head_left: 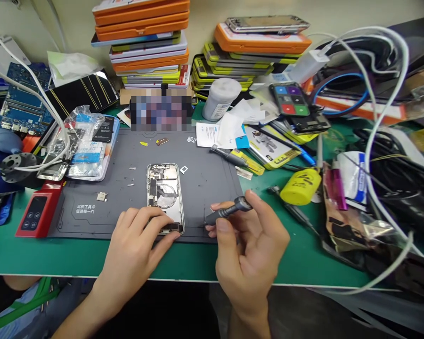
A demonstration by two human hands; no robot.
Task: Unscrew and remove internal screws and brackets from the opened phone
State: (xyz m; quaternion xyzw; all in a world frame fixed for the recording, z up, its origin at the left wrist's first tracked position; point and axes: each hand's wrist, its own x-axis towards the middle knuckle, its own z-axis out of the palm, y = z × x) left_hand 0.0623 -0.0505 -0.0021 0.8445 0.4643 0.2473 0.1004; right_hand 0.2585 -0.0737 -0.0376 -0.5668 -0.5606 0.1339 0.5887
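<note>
An opened smartphone lies on a dark grey work mat, its circuit boards and a round coil showing. My left hand grips the phone's lower end, fingers over the edge and thumb at the near corner. Some of that end is hidden under the fingers. To the right, my right hand is closed around a dark screwdriver, held tilted above the mat with its tip toward the left. A SIM tray and a small metal part lie on the mat.
Stacked orange and yellow cases stand behind. A blurred-out screen and a white jar stand at the mat's back. A red device sits left. A yellow roll, cables and tools crowd the right.
</note>
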